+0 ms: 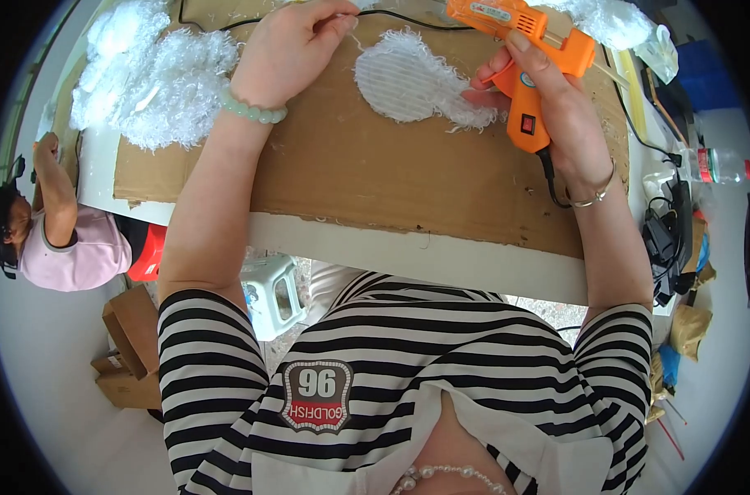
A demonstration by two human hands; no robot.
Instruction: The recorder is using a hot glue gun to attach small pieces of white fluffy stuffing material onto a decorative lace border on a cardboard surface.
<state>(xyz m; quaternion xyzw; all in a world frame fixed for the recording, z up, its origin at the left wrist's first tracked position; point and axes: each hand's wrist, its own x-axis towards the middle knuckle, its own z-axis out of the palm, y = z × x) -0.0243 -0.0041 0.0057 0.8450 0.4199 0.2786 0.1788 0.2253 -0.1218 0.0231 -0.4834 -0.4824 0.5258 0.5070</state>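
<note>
My right hand point(568, 111) is wrapped round the handle of an orange hot glue gun point(523, 124), its nozzle end toward the upper left and a pale glue stick point(614, 74) sticking out at the back. Fingers of that hand also reach the edge of a white fringed piece point(395, 78), rounded with a narrow tail, lying on the cardboard. My left hand point(296, 41), a green bead bracelet at its wrist, pinches a thin white strand point(356, 35) beside the piece's upper left edge. Whether the strand joins the piece, I cannot tell.
A brown cardboard sheet point(342, 186) covers the white table point(375, 247). White fluffy fringe point(173, 91) is heaped at left, more point(597, 21) at upper right. A black cable point(416, 18) crosses the far side. A bottle point(717, 166) stands right. Another person point(74, 247) sits at left.
</note>
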